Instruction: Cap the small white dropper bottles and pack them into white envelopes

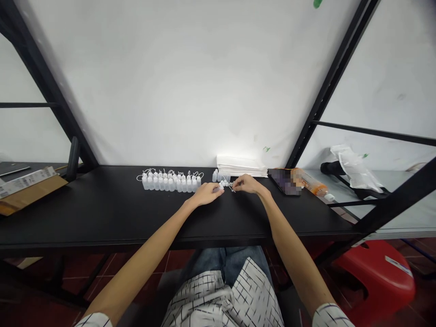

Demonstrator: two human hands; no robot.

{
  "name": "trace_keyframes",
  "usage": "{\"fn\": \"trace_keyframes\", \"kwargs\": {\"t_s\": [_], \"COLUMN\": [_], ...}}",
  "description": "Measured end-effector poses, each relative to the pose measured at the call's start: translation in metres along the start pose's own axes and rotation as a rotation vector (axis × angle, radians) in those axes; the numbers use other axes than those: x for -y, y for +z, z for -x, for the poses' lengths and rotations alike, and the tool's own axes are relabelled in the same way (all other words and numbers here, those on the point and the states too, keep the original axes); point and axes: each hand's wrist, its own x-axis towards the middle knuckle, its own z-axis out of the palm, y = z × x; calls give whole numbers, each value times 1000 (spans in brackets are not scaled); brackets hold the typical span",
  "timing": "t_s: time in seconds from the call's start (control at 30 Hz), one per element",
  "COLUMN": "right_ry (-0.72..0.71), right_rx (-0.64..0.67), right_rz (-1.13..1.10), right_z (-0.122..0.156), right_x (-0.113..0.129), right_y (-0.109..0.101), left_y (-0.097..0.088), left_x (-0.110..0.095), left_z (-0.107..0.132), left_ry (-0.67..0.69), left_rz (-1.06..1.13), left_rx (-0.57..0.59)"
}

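Observation:
My left hand (206, 194) rests on the black table (102, 209), fingers curled round a small white bottle (220, 185). My right hand (245, 183) is close beside it, fingers pinched on a small white cap or tip that is too small to name. A few loose white bottles (215, 175) stand just behind the hands. To the left stands a row of several small white bottles with looped caps (170, 181).
A stack of white sheets (240, 166) lies at the back by the wall. A dark phone (284, 180) and an orange-labelled tube (311, 184) lie to the right. A cardboard box (27, 188) sits far left. Black shelf struts frame both sides; a red stool (378, 272) stands lower right.

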Motion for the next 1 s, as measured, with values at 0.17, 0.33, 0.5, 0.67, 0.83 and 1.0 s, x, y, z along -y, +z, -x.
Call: {"fn": "trace_keyframes", "kwargs": {"t_s": [0.17, 0.33, 0.5, 0.67, 0.83, 1.0], "right_ry": [-32, -37, 4, -28, -33, -33], "right_rx": [-44, -129, -71, 10, -12, -5], "right_rz": [-187, -292, -363, -414, -443, -462], "right_z": [1, 5, 9, 8, 6, 7], "right_x": [2, 11, 27, 33, 33, 39], "right_y": [-2, -4, 0, 8, 12, 11], "left_y": [0, 3, 8, 8, 6, 4], "left_x": [3, 6, 7, 4, 1, -2], "left_z": [-1, -3, -3, -1, -1, 0], "left_ry": [25, 30, 91, 87, 90, 101], "left_rz": [59, 62, 220, 339, 303, 282], "left_rx": [1, -62, -66, -12, -9, -15]}}
